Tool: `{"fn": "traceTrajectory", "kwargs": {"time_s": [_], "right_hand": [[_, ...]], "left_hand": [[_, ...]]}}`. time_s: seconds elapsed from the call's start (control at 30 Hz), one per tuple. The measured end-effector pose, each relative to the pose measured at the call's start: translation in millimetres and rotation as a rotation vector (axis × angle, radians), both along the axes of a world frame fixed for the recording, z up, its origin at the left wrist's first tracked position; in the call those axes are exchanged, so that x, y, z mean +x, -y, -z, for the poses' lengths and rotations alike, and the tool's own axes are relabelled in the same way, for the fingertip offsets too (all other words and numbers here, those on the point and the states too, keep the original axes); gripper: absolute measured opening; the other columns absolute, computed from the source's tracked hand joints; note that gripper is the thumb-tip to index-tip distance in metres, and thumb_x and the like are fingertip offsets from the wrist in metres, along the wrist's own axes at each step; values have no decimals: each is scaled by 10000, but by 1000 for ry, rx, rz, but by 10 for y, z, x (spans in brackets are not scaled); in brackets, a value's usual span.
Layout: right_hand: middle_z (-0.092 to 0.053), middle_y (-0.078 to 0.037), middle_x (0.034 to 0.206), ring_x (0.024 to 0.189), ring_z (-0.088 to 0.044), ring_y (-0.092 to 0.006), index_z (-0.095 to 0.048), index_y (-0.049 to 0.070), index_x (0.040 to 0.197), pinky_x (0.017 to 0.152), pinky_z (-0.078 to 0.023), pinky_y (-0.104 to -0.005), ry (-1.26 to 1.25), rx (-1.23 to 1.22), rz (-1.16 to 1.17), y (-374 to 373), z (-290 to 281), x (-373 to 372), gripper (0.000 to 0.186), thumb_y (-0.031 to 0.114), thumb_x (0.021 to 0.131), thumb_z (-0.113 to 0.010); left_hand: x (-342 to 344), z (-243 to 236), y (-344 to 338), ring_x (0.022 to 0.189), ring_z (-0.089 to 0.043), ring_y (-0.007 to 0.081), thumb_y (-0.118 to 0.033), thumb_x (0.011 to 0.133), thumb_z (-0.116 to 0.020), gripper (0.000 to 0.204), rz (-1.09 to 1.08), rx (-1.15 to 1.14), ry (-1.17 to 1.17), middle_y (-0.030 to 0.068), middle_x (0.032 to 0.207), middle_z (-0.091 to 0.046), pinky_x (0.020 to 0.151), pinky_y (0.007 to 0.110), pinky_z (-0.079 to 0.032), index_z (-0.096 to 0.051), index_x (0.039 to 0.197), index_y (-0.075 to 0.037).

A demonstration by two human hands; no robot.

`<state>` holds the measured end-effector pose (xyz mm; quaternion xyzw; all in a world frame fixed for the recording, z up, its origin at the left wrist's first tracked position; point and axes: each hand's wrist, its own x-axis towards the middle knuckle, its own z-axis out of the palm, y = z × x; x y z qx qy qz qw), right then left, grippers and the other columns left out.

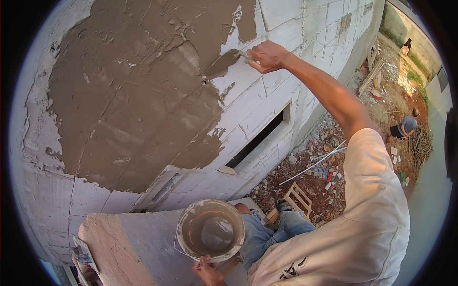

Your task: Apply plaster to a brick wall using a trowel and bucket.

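My right hand [268, 56] is closed round the handle of a trowel [223, 64], with my arm stretched out toward the wall. The mortar-smeared blade lies against the wall, at the right edge of a broad patch of wet grey-brown mortar [138, 109]. To the right of the patch, bare white block wall [248, 90] shows. Low in the view, my left hand [208, 271] grips the near rim of a bucket [183, 238]. Its rim is crusted with mortar, and wet mortar [217, 233] pools inside. The bucket is over a concrete ledge.
The concrete ledge [143, 238] runs beside the wall. A narrow window opening [260, 138] and a lower recess [162, 188] break the wall. Far below lie rubble, pale poles [312, 164] and a wooden frame [298, 200]. Another person [405, 126] is on the ground at right.
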<state>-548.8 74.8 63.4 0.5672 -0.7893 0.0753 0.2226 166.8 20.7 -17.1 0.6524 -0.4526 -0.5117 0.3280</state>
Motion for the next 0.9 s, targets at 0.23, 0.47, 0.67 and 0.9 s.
{"fn": "traceTrajectory", "kwargs": {"time_s": [0.23, 0.47, 0.67, 0.9], "right_hand": [[-718, -223, 823, 802, -697, -445, -626, 19, 990, 741, -544, -551, 72, -337, 138, -177, -304, -243, 307, 324, 964, -612], [-708, -211, 819, 805, -710, -433, -625, 30, 995, 771, -555, -528, -10, 137, -55, 38, 370, 94, 391, 419, 957, -618], [-728, -222, 840, 841, -709, -457, -634, 16, 1028, 766, -546, -548, 144, -232, 163, 8, -424, -125, 373, 381, 973, -580], [-667, -218, 638, 585, -668, -364, -622, -26, 630, 627, -577, -464, 639, -1183, 153, 72, -126, -160, 465, 305, 957, -617]], "left_hand": [[404, 527, 175, 785, -663, 178, -144, 990, -583, 155, 79, 5, -96, 63, 966, -656, 584, 291, -534, -638, 874, -58], [1202, 1510, 841, 785, -606, 186, -275, 965, -746, 228, 147, 63, -53, 66, 885, -686, 653, 354, -491, -712, 953, -50], [920, 1392, 937, 826, -630, 210, -327, 971, -712, 338, 146, 80, 236, 110, 930, -709, 690, 364, -514, -750, 1001, 7], [634, 1141, 804, 856, -648, 235, -338, 966, -704, 379, 184, 83, 192, 130, 961, -717, 722, 379, -534, -760, 1051, 26]]}}
